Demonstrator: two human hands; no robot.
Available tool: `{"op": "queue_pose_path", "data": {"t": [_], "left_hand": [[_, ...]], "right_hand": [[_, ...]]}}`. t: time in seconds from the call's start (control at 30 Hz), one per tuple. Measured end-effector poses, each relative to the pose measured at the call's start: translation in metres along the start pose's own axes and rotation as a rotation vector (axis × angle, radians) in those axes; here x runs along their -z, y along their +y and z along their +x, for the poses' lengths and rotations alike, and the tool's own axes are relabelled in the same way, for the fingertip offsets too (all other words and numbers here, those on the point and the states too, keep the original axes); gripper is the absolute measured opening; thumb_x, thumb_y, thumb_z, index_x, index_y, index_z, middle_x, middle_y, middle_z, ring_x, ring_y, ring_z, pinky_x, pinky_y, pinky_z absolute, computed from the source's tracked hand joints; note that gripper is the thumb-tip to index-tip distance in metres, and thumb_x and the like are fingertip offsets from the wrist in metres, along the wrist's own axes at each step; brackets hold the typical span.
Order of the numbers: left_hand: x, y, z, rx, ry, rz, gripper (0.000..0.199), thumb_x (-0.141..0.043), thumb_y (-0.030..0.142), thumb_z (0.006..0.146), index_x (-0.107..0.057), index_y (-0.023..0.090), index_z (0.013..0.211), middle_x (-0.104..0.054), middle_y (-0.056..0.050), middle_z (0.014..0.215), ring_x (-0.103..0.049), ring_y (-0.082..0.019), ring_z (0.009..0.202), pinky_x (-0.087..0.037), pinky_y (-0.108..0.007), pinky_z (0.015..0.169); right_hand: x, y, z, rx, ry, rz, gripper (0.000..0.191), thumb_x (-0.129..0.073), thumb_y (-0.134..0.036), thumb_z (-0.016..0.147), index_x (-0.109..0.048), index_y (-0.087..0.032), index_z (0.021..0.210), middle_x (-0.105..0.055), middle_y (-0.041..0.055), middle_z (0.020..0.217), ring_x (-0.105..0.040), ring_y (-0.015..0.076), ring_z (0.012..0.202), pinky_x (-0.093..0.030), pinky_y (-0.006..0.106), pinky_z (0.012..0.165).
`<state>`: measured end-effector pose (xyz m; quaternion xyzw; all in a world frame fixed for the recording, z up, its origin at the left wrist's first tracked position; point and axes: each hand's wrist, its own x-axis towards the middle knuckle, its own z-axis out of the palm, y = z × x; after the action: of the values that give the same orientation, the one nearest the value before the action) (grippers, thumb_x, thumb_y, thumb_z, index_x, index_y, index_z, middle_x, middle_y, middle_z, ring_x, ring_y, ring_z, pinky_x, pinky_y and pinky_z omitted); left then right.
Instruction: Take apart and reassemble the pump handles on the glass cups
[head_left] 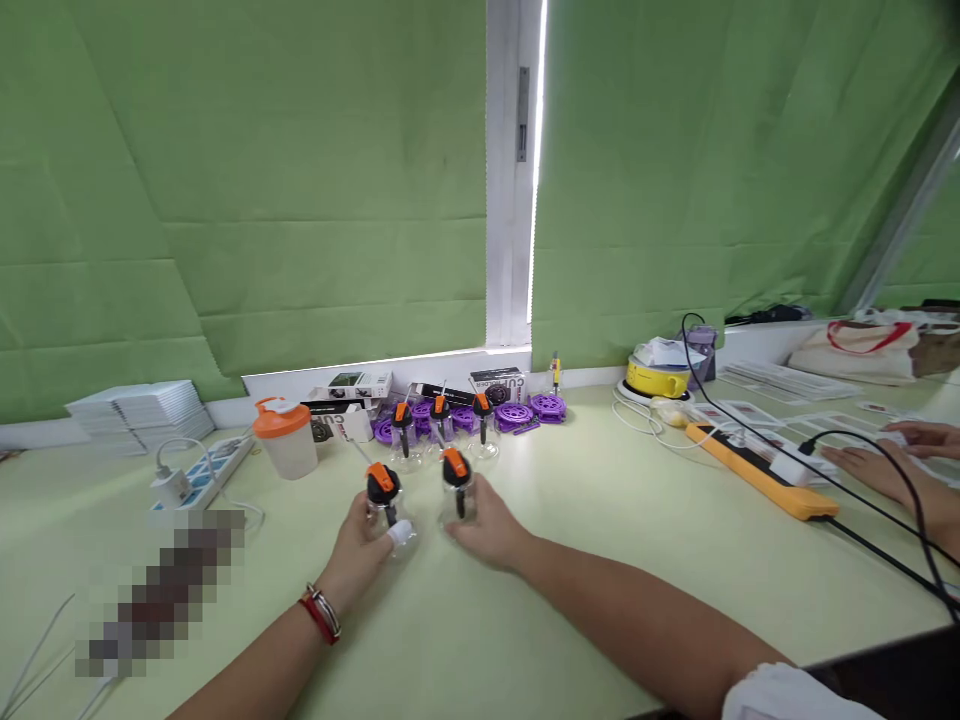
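Note:
My left hand point(358, 560), with a white wrap on the thumb, is closed round a clear jar with a black and orange lid point(383, 484). To its right, my right hand point(491, 525) grips a second clear jar with the same kind of lid point(456, 468). Both jars are upright and a short gap apart. Whether their bases touch the table is hard to tell. Just behind them three similar jars stand in a row: a left one point(403, 425), a middle one point(440, 415) and a right one point(482, 415). Thin sticks poke up from some lids.
Purple round openwork pieces point(514, 415) and small boxes point(499, 384) line the back. On the left are an orange-lidded cup point(283, 440), a white power strip point(210, 470) and stacked white sheets point(142, 415). An orange power strip point(757, 470), cables and another person's hands point(874, 470) are right.

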<state>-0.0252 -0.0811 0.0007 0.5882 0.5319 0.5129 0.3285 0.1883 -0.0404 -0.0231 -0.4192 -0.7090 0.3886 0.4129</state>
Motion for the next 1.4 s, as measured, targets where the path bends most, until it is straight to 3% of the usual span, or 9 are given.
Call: {"op": "queue_pose_path", "data": {"t": [0.2, 0.33, 0.43, 0.6, 0.8, 1.13, 1.4], "left_hand": [[-0.055, 0.023, -0.006, -0.097, -0.302, 0.014, 0.066, -0.070, 0.036, 0.071, -0.036, 0.022, 0.125, -0.048, -0.012, 0.131, -0.047, -0.025, 0.119, -0.036, -0.039, 0.101], [-0.080, 0.030, -0.003, -0.150, -0.411, -0.005, 0.059, -0.066, 0.039, 0.076, -0.037, 0.022, 0.124, -0.048, -0.013, 0.130, -0.045, -0.025, 0.120, -0.035, -0.040, 0.102], [-0.086, 0.032, -0.001, -0.170, -0.461, 0.018, 0.054, -0.061, 0.040, 0.080, -0.036, 0.022, 0.125, -0.050, -0.012, 0.127, -0.048, -0.024, 0.117, -0.036, -0.040, 0.101], [-0.083, 0.026, 0.007, -0.151, -0.407, 0.113, 0.061, -0.061, 0.043, 0.078, -0.033, 0.022, 0.128, -0.051, -0.013, 0.125, -0.050, -0.027, 0.114, -0.037, -0.043, 0.099], [-0.087, 0.011, 0.036, -0.142, -0.334, 0.202, 0.068, -0.059, 0.045, 0.078, -0.028, 0.020, 0.132, -0.046, -0.015, 0.132, -0.042, -0.030, 0.124, -0.031, -0.045, 0.103], [-0.110, -0.005, 0.091, -0.177, -0.318, 0.152, 0.075, -0.062, 0.046, 0.075, -0.029, 0.016, 0.135, -0.047, -0.017, 0.133, -0.045, -0.030, 0.122, -0.032, -0.043, 0.103], [-0.116, -0.030, 0.114, -0.274, -0.275, 0.313, 0.076, -0.053, 0.038, 0.082, -0.020, 0.011, 0.144, -0.025, -0.019, 0.150, -0.020, -0.029, 0.140, -0.016, -0.043, 0.114]], "right_hand": [[0.069, 0.028, 0.005, -0.034, 0.306, -0.240, 0.045, -0.062, -0.031, 0.066, -0.044, -0.021, 0.106, -0.049, 0.0060, 0.104, -0.049, 0.0228, 0.098, -0.042, 0.040, 0.088], [0.094, 0.040, 0.017, -0.064, 0.413, -0.307, 0.036, -0.059, -0.030, 0.065, -0.043, -0.022, 0.096, -0.047, 0.0050, 0.099, -0.048, 0.0238, 0.096, -0.043, 0.041, 0.084], [0.103, 0.046, 0.023, -0.095, 0.445, -0.320, 0.038, -0.058, -0.030, 0.065, -0.043, -0.021, 0.098, -0.047, 0.0059, 0.101, -0.047, 0.0251, 0.099, -0.042, 0.041, 0.085], [0.109, 0.055, 0.026, -0.087, 0.446, -0.279, 0.042, -0.058, -0.029, 0.064, -0.044, -0.022, 0.103, -0.049, 0.0066, 0.107, -0.049, 0.0248, 0.102, -0.044, 0.038, 0.084], [0.117, 0.066, 0.031, -0.128, 0.522, -0.329, 0.051, -0.059, -0.029, 0.065, -0.043, -0.019, 0.113, -0.049, 0.0102, 0.116, -0.047, 0.0276, 0.112, -0.039, 0.042, 0.095], [0.129, 0.077, 0.046, -0.166, 0.426, -0.383, 0.075, -0.055, -0.039, 0.076, -0.025, -0.013, 0.139, -0.040, 0.0162, 0.140, -0.036, 0.0284, 0.131, -0.029, 0.042, 0.107], [0.124, 0.077, 0.057, -0.181, 0.356, -0.459, 0.079, -0.048, -0.053, 0.082, -0.019, -0.014, 0.144, -0.027, 0.0151, 0.149, -0.028, 0.0295, 0.136, -0.026, 0.042, 0.108]]}}
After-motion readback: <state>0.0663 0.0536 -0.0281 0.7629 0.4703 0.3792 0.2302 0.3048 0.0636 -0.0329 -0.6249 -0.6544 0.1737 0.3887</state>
